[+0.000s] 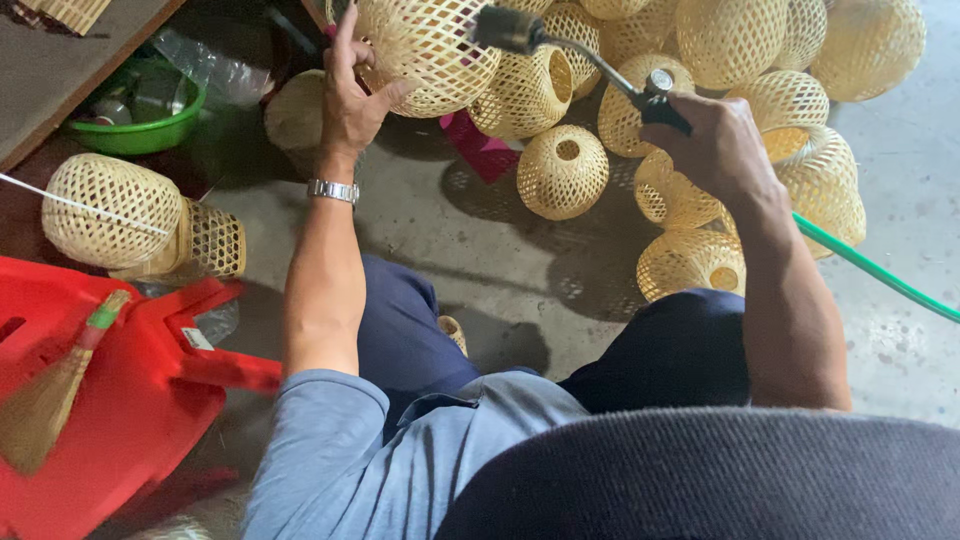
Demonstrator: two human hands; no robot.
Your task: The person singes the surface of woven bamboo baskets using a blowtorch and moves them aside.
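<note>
Basket: woven bamboo basket [425, 50] is held up, gripped at its lower left side.
Left hand [352, 95]: clamped on it.
Right hand [715, 140]: closed around torch [590, 60], nozzle apparently beside the basket.

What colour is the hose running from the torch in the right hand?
Green, seen in the head view: the hose trails from the right hand.
</note>
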